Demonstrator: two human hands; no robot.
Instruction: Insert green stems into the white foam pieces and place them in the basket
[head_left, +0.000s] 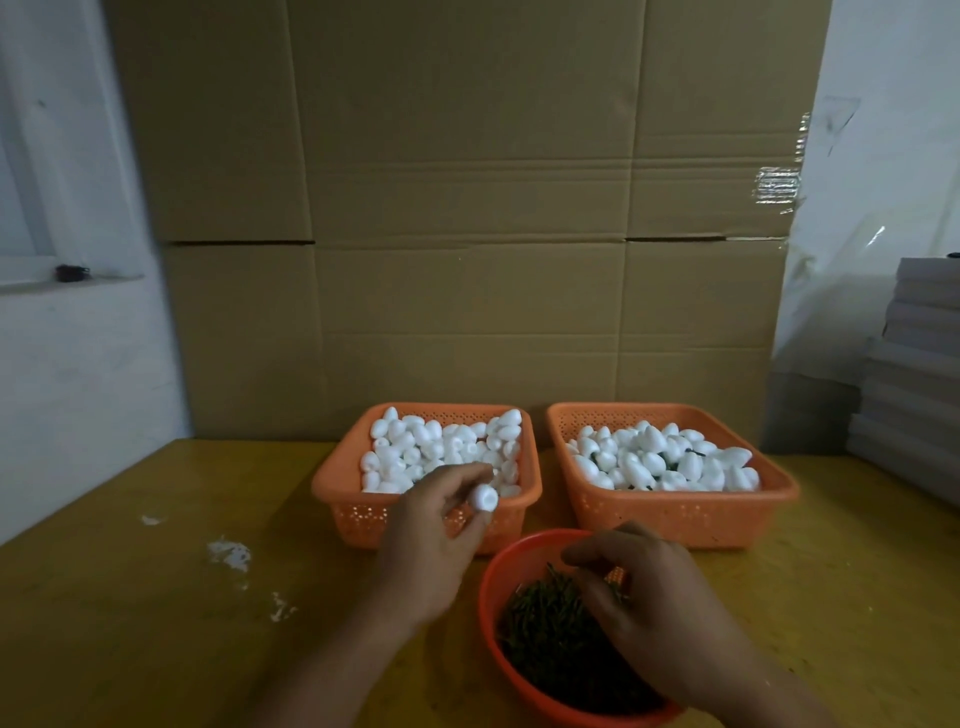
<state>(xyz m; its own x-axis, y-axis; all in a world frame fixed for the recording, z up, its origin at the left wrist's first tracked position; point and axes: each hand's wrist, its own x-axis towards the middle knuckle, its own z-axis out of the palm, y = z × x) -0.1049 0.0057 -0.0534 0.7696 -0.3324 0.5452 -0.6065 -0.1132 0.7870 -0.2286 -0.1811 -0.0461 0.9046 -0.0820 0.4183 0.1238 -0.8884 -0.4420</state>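
Red bowl (491, 597) of green stems (550, 639) is the reference: left basket (332, 483) behind it holds plain white foam pieces, right basket (779, 493) behind-right holds foam with dark stems showing. Left hand (431, 545) pinches one egg-shaped foam piece (483, 499) just left of the bowl; right hand (649, 597) is curled over the stems, apparently pinching one. Yellow table (156, 623) under the bowl, cardboard sheet (467, 208) behind.

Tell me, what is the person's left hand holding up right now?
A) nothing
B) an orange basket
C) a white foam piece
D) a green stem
C: the fingers of the left hand pinch a single white foam piece in front of the left basket, while the right hand reaches into the round bowl of green stems.
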